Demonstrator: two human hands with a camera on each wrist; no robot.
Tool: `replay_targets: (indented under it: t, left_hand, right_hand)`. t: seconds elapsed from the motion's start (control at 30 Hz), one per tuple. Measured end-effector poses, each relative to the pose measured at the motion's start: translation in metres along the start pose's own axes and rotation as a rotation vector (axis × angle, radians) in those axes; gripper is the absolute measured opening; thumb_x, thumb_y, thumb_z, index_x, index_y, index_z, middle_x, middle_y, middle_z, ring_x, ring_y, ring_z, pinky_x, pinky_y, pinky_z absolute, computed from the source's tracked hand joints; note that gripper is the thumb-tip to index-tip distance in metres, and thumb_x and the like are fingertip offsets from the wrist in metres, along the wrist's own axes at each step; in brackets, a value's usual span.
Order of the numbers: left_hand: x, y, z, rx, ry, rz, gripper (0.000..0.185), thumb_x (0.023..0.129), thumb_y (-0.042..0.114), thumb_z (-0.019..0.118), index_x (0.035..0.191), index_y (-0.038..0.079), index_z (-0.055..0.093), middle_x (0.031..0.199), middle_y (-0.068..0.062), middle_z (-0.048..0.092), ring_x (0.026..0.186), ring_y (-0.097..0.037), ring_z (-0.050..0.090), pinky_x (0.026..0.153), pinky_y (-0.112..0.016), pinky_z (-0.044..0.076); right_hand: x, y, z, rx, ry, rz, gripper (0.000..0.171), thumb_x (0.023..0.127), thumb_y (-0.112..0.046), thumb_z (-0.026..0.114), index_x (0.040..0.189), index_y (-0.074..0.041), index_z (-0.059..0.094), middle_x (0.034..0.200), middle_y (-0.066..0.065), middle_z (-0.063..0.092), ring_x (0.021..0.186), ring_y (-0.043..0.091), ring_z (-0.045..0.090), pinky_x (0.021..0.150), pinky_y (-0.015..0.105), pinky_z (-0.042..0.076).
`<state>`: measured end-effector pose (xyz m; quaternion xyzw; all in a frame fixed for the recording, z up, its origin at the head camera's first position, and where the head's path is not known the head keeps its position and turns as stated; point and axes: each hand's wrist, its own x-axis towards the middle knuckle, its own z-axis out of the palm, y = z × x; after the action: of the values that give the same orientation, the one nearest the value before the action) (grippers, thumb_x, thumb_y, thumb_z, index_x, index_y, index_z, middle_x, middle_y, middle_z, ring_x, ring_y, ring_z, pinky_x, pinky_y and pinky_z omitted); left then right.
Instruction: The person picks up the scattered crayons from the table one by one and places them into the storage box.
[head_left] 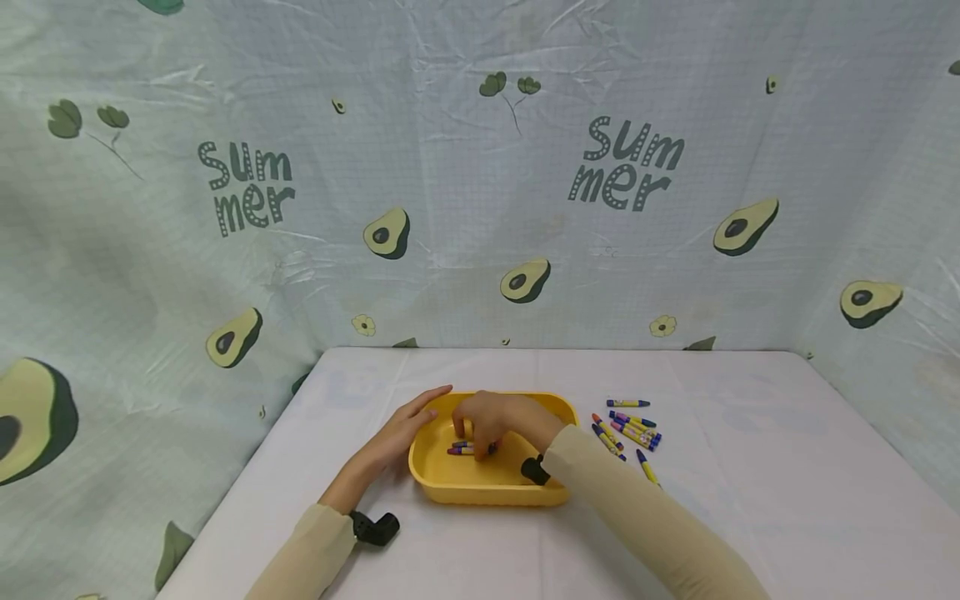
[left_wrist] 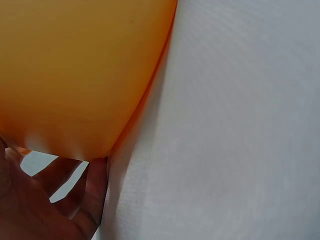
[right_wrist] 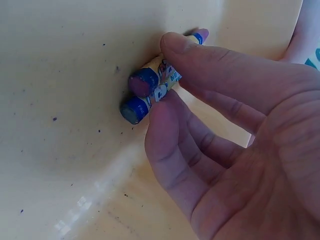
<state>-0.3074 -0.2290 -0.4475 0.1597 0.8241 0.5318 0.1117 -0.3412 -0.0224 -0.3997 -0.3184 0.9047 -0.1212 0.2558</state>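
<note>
The right hand (head_left: 491,421) is down in the yellow tub (head_left: 450,479) on the table (head_left: 750,500), its fingers (right_wrist: 210,65) pinching two crayons (right_wrist: 150,90). The left hand (head_left: 401,433) lies flat against the tub's side, fingers straight. More crayons (head_left: 630,429) lie beside the tub. The cloth (head_left: 480,167) says "Summer".

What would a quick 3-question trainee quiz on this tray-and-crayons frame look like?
1. True or false: the right hand pinches two crayons inside the tray.
2. Where is the left hand? A) on the loose crayons B) against the tray's outer wall C) off the table
3. On which side of the tray, as the head view shows it, do the loose crayons lie?

Key: 1 true; 2 B; 3 right.
</note>
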Motion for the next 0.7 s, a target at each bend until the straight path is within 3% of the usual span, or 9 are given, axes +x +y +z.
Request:
replay_targets:
  t: [0.23,0.47,0.7]
  left_hand:
    - [0.001,0.0,0.0,0.004,0.0,-0.004,0.051,0.111,0.019,0.036,0.161,0.022,0.037,0.17,-0.01,0.031,0.158,-0.036,0.026,0.129,-0.061,0.018]
    - [0.0,0.001,0.001,0.006,0.021,-0.004,0.051,0.11,0.018,0.038,0.16,0.021,0.039,0.168,-0.012,0.034,0.157,-0.038,0.028,0.128,-0.063,0.019]
    - [0.0,0.002,0.0,-0.018,0.018,-0.013,0.051,0.11,0.017,0.037,0.161,0.021,0.039,0.168,-0.013,0.034,0.155,-0.038,0.032,0.128,-0.061,0.021]
  right_hand:
    - [-0.007,-0.001,-0.004,-0.01,0.014,-0.005,0.036,0.086,-0.011,0.081,0.119,-0.018,0.069,0.101,-0.001,0.063,0.076,0.012,0.062,0.064,0.023,0.06]
    - [-0.025,0.002,-0.021,0.157,0.0,-0.124,0.033,0.09,-0.001,0.072,0.122,-0.009,0.068,0.098,0.004,0.067,0.077,0.018,0.07,0.072,0.033,0.065]
    - [-0.06,0.007,-0.037,0.108,0.078,-0.168,0.032,0.093,-0.005,0.073,0.124,-0.006,0.067,0.098,0.006,0.067,0.079,0.021,0.069,0.076,0.039,0.065]
